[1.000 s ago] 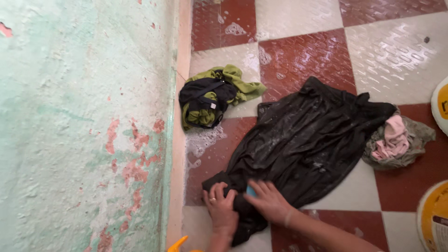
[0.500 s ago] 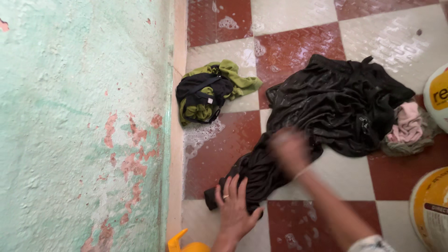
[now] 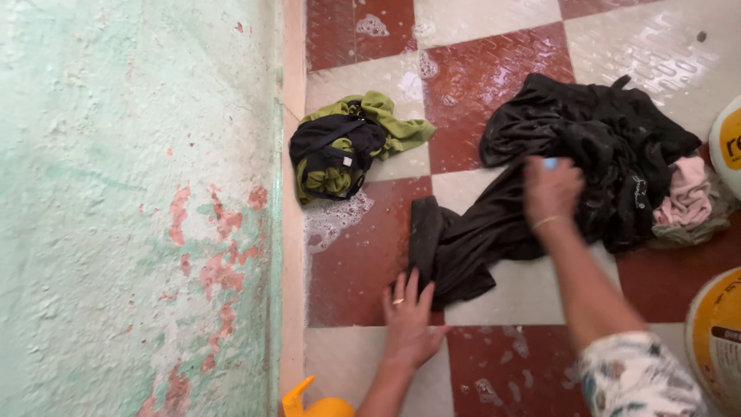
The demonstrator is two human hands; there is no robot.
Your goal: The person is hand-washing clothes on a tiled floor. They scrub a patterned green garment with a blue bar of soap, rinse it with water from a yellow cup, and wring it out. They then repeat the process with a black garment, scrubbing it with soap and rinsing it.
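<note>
A wet black garment (image 3: 556, 162) lies bunched on the red and white checked floor (image 3: 363, 262). My right hand (image 3: 549, 189) is closed over its middle, with a small blue object showing at the fingertips. My left hand (image 3: 409, 320) lies flat on the floor, fingers spread, touching the near end of the black garment. A ring is on one of its fingers.
A green and black bundle of clothes (image 3: 343, 150) lies by the wall, with soap foam (image 3: 332, 220) beside it. Pink and grey clothes (image 3: 691, 201) lie at the right. Yellow and white buckets (image 3: 714, 340) stand at the right edge. A peeling green wall (image 3: 139, 208) fills the left. An orange object (image 3: 312, 405) pokes in below.
My right hand has pulled the black garment away from me, bunching it up near the pink clothes. My left hand went from gripping the near end to lying flat on the floor.
</note>
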